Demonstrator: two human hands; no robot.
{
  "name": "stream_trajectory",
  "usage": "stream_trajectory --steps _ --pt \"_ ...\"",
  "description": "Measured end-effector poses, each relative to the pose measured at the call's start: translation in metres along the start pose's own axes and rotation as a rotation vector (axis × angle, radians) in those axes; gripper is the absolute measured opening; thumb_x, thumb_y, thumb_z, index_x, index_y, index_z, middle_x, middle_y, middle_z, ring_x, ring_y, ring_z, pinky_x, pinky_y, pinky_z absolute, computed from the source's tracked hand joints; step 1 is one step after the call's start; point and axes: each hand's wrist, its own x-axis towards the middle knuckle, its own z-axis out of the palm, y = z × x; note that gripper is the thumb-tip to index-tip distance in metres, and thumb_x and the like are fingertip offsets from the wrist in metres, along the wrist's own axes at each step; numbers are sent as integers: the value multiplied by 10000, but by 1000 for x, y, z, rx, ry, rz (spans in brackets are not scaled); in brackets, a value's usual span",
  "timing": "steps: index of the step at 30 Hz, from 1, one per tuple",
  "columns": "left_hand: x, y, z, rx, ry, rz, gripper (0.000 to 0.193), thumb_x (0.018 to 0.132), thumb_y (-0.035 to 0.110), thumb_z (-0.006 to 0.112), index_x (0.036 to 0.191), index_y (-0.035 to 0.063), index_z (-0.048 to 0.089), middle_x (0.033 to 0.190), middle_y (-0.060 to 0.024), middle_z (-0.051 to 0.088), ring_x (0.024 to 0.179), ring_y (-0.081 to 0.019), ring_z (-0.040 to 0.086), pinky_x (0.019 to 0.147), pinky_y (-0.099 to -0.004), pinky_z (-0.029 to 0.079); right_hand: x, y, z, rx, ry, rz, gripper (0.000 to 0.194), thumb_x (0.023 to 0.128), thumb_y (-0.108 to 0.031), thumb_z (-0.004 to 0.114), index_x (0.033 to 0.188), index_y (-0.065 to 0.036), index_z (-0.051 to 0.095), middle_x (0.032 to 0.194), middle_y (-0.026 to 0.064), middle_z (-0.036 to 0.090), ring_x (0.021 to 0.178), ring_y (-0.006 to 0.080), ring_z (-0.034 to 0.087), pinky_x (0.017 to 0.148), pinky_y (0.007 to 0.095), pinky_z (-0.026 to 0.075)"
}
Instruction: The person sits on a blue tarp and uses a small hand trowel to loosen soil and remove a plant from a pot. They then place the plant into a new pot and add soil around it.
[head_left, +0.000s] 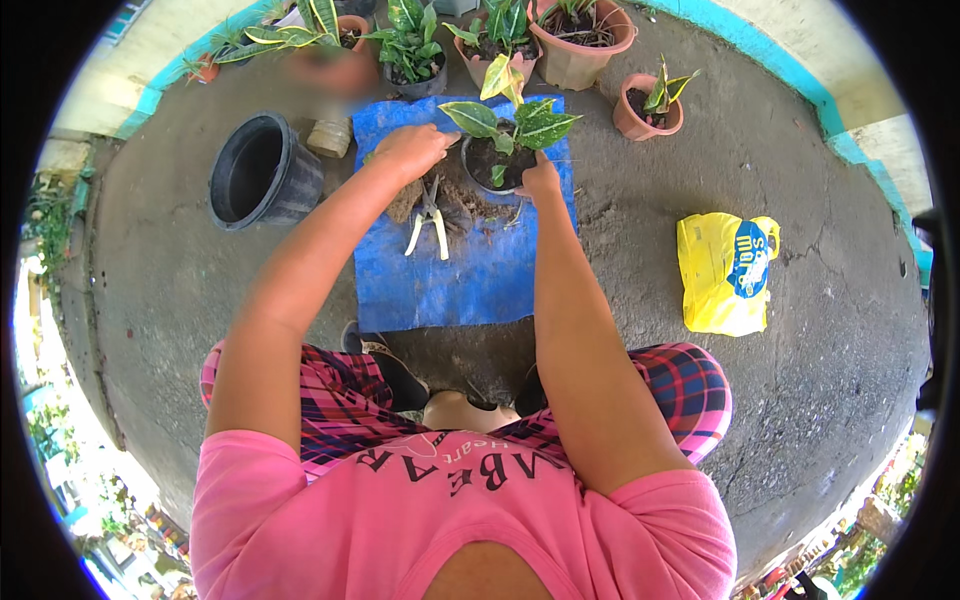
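Observation:
A dark plant pot (480, 178) stands on a blue plastic sheet (442, 296), filled with soil and a plant with green, pale-veined leaves (546, 127). My right hand (541, 178) grips the right side of this pot, thumb up by the rim. On the other side my left hand (420, 150) reaches to the pot's left edge; its fingertips are close to the rim and partly hidden, so I cannot tell what they hold. Pruning shears (429, 225) with pale handles lie spread on the sheet below my left hand. Loose soil and root matter (459, 196) lie beside them.
A black plastic bucket (300, 180) lies tilted at the left, near a pale cylindrical object (330, 138). Potted plants line the far side, including a large terracotta-coloured pot (581, 64). A small pot (634, 124) and a yellow plastic bag (709, 277) stand on the right.

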Motion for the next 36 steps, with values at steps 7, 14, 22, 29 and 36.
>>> stream_trajectory --steps 7,14,22,29,36 --pt "-15 -14 -23 43 -33 51 416 891 210 551 1306 229 530 997 -139 606 898 -320 621 735 -437 514 15 8 6 21 -41 6 715 745 71 521 1421 -85 350 1262 209 550 1055 346 611 791 416 585" --pt "1 -3 -10 41 15 16 389 889 197 550 1275 238 558 1004 -119 617 920 -323 630 754 -449 517 15 10 12 131 2 26 702 748 52 507 1418 -95 360 1187 209 597 1018 341 631 703 400 603" --pt "7 -19 -12 -31 -84 43 389 905 226 527 1292 192 544 1009 -154 634 930 -343 616 771 -453 506 10 4 7 141 -56 38 710 756 112 413 1428 -104 339 1306 198 509 976 363 640 708 413 616" --pt "-2 9 18 -172 -33 -123 409 898 232 531 1295 134 538 921 -202 657 876 -385 627 789 -487 485 17 13 21 372 -12 87 734 752 136 339 1435 -133 341 1288 169 520 987 351 634 667 428 622" --pt "-13 14 9 -259 -68 -180 386 912 229 497 1267 89 558 1002 -185 666 920 -375 634 817 -506 484 1 1 14 474 -14 142 733 770 114 363 1446 -169 327 1302 175 509 1005 349 626 651 424 624"
